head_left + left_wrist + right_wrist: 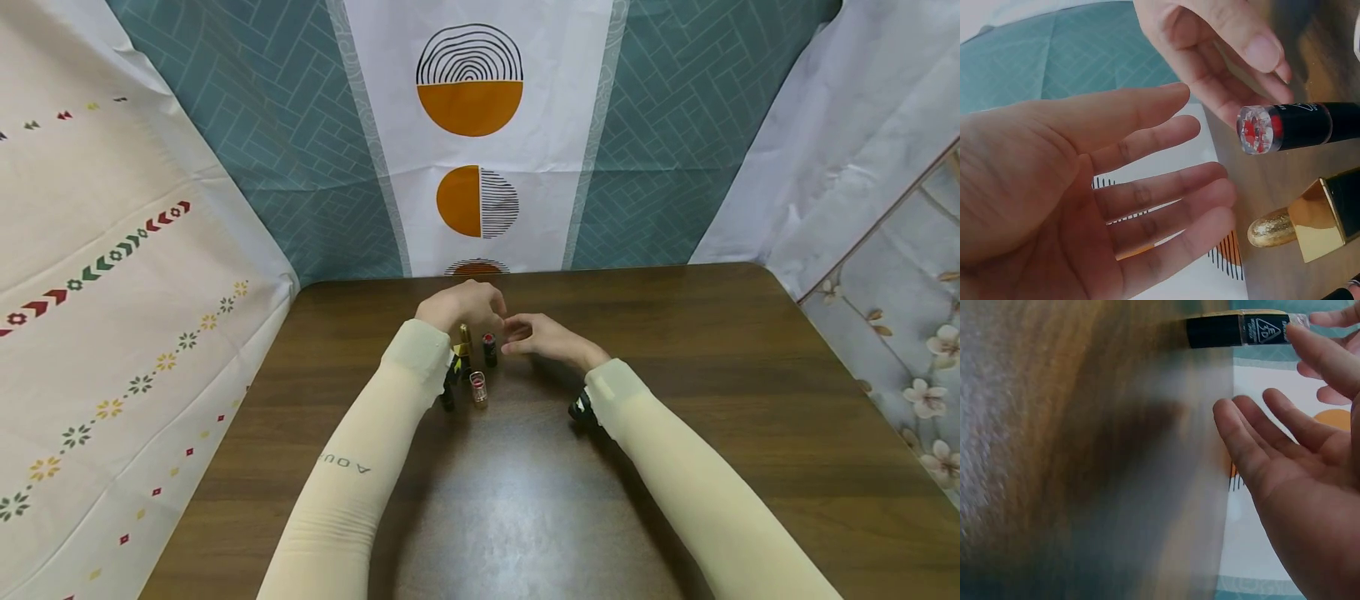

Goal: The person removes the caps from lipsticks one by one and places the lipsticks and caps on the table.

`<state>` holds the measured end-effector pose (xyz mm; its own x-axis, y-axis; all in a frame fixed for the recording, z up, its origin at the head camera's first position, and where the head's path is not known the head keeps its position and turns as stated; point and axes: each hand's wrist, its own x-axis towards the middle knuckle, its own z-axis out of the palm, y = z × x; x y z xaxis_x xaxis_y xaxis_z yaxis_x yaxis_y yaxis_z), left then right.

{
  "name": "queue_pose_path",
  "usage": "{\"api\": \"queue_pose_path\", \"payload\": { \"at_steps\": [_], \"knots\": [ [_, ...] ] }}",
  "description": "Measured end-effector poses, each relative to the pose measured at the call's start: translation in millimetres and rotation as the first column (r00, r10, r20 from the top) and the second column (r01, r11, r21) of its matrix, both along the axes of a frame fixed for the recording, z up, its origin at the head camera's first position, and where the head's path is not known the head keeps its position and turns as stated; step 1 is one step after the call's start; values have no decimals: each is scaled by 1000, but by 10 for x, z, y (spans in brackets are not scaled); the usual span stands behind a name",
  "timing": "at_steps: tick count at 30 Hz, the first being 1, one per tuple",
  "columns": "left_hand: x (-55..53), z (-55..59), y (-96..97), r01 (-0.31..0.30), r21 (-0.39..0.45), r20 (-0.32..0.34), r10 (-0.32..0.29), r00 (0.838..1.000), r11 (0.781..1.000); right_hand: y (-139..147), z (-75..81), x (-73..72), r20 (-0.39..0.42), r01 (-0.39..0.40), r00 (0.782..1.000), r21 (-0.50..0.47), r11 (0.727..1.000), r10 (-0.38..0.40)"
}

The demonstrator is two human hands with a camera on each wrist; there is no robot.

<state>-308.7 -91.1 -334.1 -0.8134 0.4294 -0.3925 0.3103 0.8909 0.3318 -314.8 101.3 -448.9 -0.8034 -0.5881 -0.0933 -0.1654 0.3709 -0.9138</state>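
Observation:
On the table stands a black lipstick tube [490, 350] with a clear faceted end showing red; it appears larger in the left wrist view [1307, 128] and right wrist view [1266, 330]. My left hand [467, 304] is just behind and above it, fingers extended and apart from it. To its right is my right hand [551, 340], thumb and fingers spread, with nothing visible between them. A lipstick with a gold rounded tip and gold collar [1272, 228] stands left of the black tube. Nearer me is a clear tube [479, 392] with a reddish top.
Another dark tube [447, 396] is partly hidden by my left sleeve. The brown wooden table [675, 333] extends to the right. A patterned cloth [300, 125] hangs behind its far edge, with other cloths at both sides.

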Motion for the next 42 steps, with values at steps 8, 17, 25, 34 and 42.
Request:
{"api": "queue_pose_path", "payload": {
  "at_steps": [8, 17, 25, 34, 42],
  "knots": [
    [-13, -28, 5, -19, -29, 56, 21, 998, 999, -57, -22, 24, -2, 33, 999, -30, 999, -33],
    [-33, -62, 22, -28, -47, 70, 31, 997, 999, -99, -40, 26, 12, 12, 1000, -50, 999, -11],
    [-6, -63, 20, -35, -23, 118, 37, 992, 999, -104, -66, 18, 14, -1, 1000, -52, 999, 2],
    [1, -88, 9, -37, -32, 106, 40, 994, 999, -176, -74, 30, 40, 19, 999, -77, 997, -16],
    [2, -151, 28, -50, -7, 115, 50, 992, 999, -202, -129, 37, 48, 30, 998, -68, 997, -27]
  ]
}}
